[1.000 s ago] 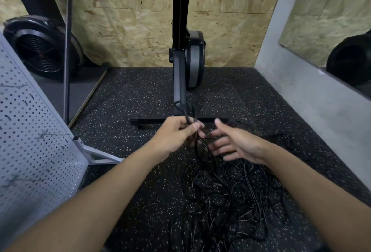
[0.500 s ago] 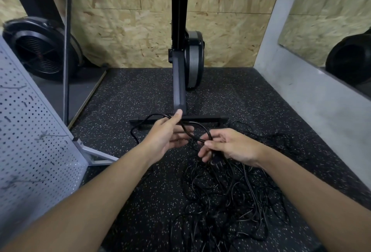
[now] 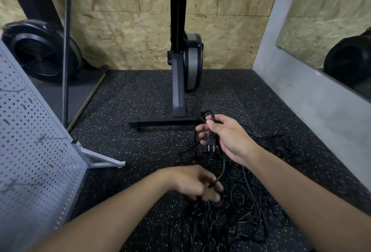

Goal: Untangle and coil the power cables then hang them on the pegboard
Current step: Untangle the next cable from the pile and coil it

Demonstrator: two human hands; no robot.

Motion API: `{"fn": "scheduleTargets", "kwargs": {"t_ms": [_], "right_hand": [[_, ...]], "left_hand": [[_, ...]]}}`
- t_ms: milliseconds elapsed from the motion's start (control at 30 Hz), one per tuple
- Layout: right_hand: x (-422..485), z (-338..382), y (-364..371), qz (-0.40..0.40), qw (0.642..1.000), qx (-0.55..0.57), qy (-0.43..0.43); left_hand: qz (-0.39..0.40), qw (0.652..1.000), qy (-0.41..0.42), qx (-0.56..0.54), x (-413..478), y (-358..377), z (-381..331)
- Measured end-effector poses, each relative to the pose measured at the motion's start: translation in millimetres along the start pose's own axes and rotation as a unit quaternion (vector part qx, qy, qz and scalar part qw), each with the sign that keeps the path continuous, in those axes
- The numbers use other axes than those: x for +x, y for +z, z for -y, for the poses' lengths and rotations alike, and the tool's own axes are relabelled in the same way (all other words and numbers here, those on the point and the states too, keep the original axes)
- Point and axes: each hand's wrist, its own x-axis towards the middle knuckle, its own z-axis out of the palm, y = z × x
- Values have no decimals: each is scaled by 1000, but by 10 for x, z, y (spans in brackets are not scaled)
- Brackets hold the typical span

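I have the right hand [image 3: 226, 137] raised just past centre, toward 1 o'clock. Its grip is clamped on a folded loop of black cable [image 3: 207, 113], thumb on top. The two-pronged plug [image 3: 211, 142] hangs below the fingers with its prongs pointing down. From there one strand drops toward 6 o'clock into the left hand [image 3: 195, 183]. That hand is blurred, but its fingers look curled round the strand, so I read its grip as closed on the same cable. The tangle of cables [image 3: 247, 217] lies spread on the speckled floor [image 3: 140, 101] at 5 o'clock, under and beyond both wrists. The pegboard [image 3: 30, 151] leans on its stand at 9 o'clock, well apart from the pile. An upright black machine [image 3: 178, 83] stands at 12 o'clock against the wall.
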Motion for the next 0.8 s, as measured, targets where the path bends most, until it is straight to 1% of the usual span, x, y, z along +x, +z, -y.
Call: {"fn": "scheduleTargets", "kwargs": {"t_ms": [67,167,200,233,300,333,367,400,467,567,633,667,700,767,800], "right_hand": [[12,23,-24,-16,1000,0,-7],[54,6,-119,-54,998,-41,-5],[51,15,-157,-64,994,-94,5],[57,26,-200,-72,982,-172,20],[58,31,-305,-70,946,-310,69],[48,46,-347,-78,930,-345,96],[44,60,-379,-90,925,-354,109],[30,86,-388,-92,928,-345,109],[-22,124,-367,-66,945,-302,105],[-147,170,-274,17,966,-231,116],[-228,193,-223,101,963,-220,118],[-257,195,-203,136,957,-231,109],[-272,182,-185,154,952,-246,94],[-252,118,-170,153,945,-283,62],[-231,90,-177,144,942,-301,44]], "left_hand": [[6,1000,15,4,27,24,7],[-35,999,40,8,19,-7,-7],[-58,997,55,16,7,-21,-16],[-83,994,73,19,-7,-39,-29],[-132,985,108,0,-60,-91,-71],[-150,981,124,-20,-91,-127,-92],[-166,975,140,-44,-118,-163,-107],[-181,968,158,-74,-149,-199,-122],[-212,948,187,-145,-201,-263,-149],[-264,905,216,-254,-231,-328,-180],[-302,874,221,-310,-204,-383,-159],[-323,867,221,-309,-189,-410,-136],[-350,868,215,-279,-181,-436,-108],[-404,881,189,-159,-223,-468,-86],[-435,879,170,-99,-254,-478,-85]]}}
